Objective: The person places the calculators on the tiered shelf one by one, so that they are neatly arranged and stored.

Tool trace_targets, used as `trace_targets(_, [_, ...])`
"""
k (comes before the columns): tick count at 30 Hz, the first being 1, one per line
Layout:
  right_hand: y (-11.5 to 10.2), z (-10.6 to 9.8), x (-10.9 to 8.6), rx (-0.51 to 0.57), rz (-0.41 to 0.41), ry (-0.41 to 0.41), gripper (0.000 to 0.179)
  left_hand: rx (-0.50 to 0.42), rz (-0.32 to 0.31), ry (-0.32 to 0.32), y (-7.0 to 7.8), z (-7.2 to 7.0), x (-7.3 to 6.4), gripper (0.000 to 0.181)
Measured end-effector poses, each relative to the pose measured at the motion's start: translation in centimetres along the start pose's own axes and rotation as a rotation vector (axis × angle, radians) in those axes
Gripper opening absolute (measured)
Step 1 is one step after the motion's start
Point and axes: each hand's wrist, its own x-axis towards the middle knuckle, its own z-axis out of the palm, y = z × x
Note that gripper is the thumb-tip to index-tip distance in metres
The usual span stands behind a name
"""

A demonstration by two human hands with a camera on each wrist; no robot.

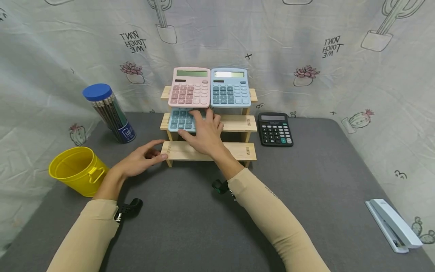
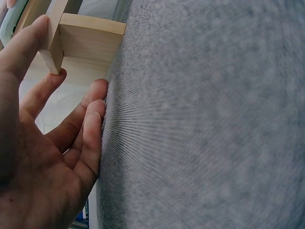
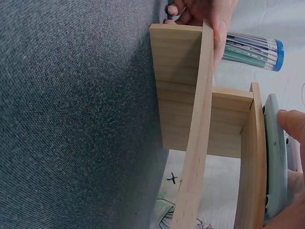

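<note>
A light-wood three-step display stand (image 1: 234,151) stands at the back of the table. On its middle step lies a blue calculator (image 1: 179,120), partly hidden by my right hand (image 1: 205,134), which holds it with the thumb at the front edge. The right wrist view shows that calculator (image 3: 275,162) flat against the step. My left hand (image 1: 140,160) pinches the left end of the bottom step; in the left wrist view, thumb and a finger meet the board's corner (image 2: 56,52). A pink calculator (image 1: 189,88) and another blue calculator (image 1: 230,88) lean side by side on the top step.
A black calculator (image 1: 275,129) is right of the stand. To the left are a blue-lidded tub of pencils (image 1: 110,113) and a yellow bucket (image 1: 76,170). A light-blue stapler (image 1: 392,224) lies near the right edge. A printed curtain (image 1: 217,34) hangs behind the table.
</note>
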Motion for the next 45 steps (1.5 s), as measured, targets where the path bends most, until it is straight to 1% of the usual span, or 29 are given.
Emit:
trace_targets(7, [-0.2, -0.2, 0.2, -0.007, 0.003, 0.002, 0.071, 0.0, 0.01, 0.001, 0.0, 0.0, 0.1, 0.076])
trace_targets(11, [-0.2, -0.3, 0.2, -0.017, 0.001, -0.023, 0.071, 0.005, 0.01, 0.0, -0.1, 0.0, 0.1, 0.075])
trace_targets(14, [-0.1, -0.4, 0.0, -0.02, -0.016, -0.036, 0.069, 0.009, 0.004, 0.002, -0.2, 0.1, 0.1, 0.076])
trace_targets(20, [0.5, -0.5, -0.4, -0.02, -0.065, -0.039, 0.062, 0.008, -0.003, 0.003, -0.2, 0.2, 0.2, 0.078])
trace_targets(27, [1.3, -0.5, -0.7, -0.001, -0.119, -0.041, 0.056, 0.003, -0.006, -0.003, -0.2, 0.1, 0.1, 0.077])
trace_targets(34, [2.0, -0.7, -0.9, 0.01, -0.17, -0.035, 0.049, 0.031, -0.025, -0.01, -0.1, 0.0, 0.3, 0.079])
trace_targets(39, [2.8, -1.1, -1.5, 0.044, -0.231, -0.068, 0.047, 0.035, -0.032, -0.012, -0.1, 0.1, 0.3, 0.08])
trace_targets(45, [4.0, -2.5, -3.1, 0.038, -0.323, -0.13, 0.054, 0.031, -0.022, -0.011, 0.0, 0.0, 0.3, 0.08])
